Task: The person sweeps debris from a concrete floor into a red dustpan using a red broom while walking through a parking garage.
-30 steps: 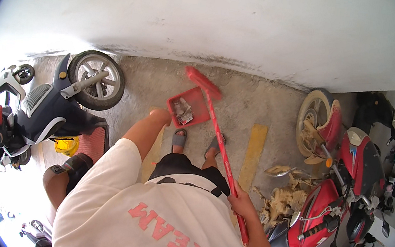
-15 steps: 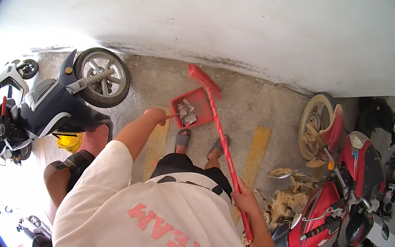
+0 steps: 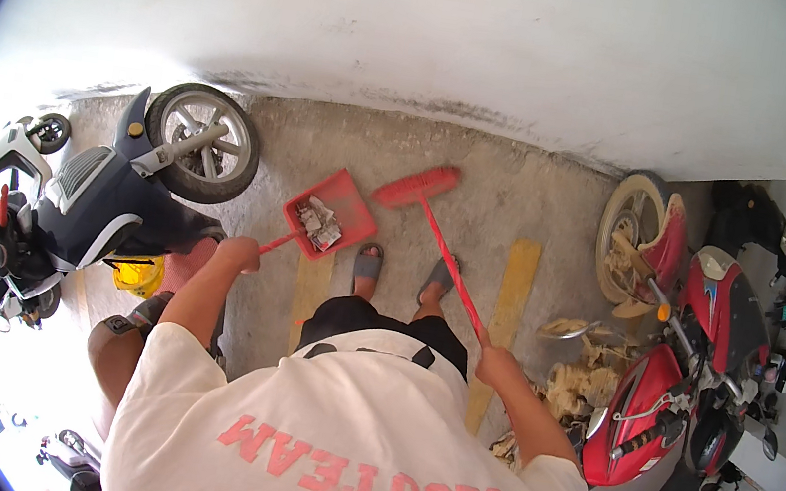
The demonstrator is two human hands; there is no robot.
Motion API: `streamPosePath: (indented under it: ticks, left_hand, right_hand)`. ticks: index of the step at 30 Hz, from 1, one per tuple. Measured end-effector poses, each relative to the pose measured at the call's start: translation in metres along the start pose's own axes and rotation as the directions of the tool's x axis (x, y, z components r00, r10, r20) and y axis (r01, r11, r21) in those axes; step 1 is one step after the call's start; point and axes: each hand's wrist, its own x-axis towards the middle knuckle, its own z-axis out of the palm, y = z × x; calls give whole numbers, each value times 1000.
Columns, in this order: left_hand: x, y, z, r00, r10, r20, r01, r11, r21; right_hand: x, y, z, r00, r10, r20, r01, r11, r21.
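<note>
My left hand (image 3: 238, 254) is closed round the handle of a red dustpan (image 3: 351, 201), which is in front of me, left of my feet. Crumpled pale paper scraps (image 3: 317, 225) lie in the pan near its handle end. In my right hand (image 3: 498, 365) is the red shaft of a broom (image 3: 453, 244), slanting forward and left from my right side. Its red bristle head (image 3: 417, 187) is just right of the dustpan's open edge, with a small gap between them. My fingers wrap both handles.
A dark scooter (image 3: 87, 203) stands at the left, its front wheel (image 3: 202, 143) near the white wall (image 3: 443, 32). On the right is a red motorcycle (image 3: 636, 410), with a dusty wheel (image 3: 631, 229) beyond it. Yellow stripes (image 3: 513, 293) mark the concrete floor (image 3: 318, 135).
The dustpan has moved left, with my left hand. The broom head has swung from behind the pan to its right side, nearer me, and my right hand has shifted slightly forward.
</note>
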Motion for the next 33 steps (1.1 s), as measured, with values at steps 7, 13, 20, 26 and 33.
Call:
streamPosePath:
  ticks: [7, 13, 20, 26, 33]
  left_hand:
    - [9, -20, 20, 997, 59, -59, -58, 998, 11]
    - [-25, -20, 7, 1000, -3, -5, 2, 997, -74]
    - [-42, -16, 26, 1000, -12, -2, 12, 995, -99]
    - [-43, -8, 77, 999, -43, -24, 40, 992, -122]
    - [-85, 14, 134, 994, -100, -36, 89, 970, -227]
  right_hand:
    - [-101, 22, 27, 989, 137, 61, -138, 990, 5]
    - [-68, 19, 30, 985, 90, -147, -64, 983, 174]
    - [21, 10, 65, 951, 171, -257, -68, 928, 366]
    - [-46, 67, 180, 959, 254, -125, -178, 884, 432]
    - [-169, 92, 264, 949, 316, -9, -265, 811, 522]
